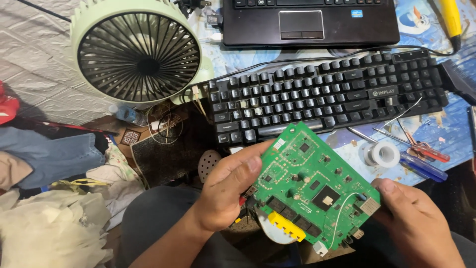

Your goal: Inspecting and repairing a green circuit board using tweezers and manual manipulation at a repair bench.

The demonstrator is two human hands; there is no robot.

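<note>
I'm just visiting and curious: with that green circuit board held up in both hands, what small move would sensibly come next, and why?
Probably lower the green circuit board toward the lap: both the left hand and right hand grip its edges, leaving neither free for the screwdrivers.

Home electronics repair bench. Solder spool [383, 154] and screwdrivers [421, 149] at three o'clock; keyboard [327, 94], laptop [310, 22], fan [138, 52] at twelve.
</note>
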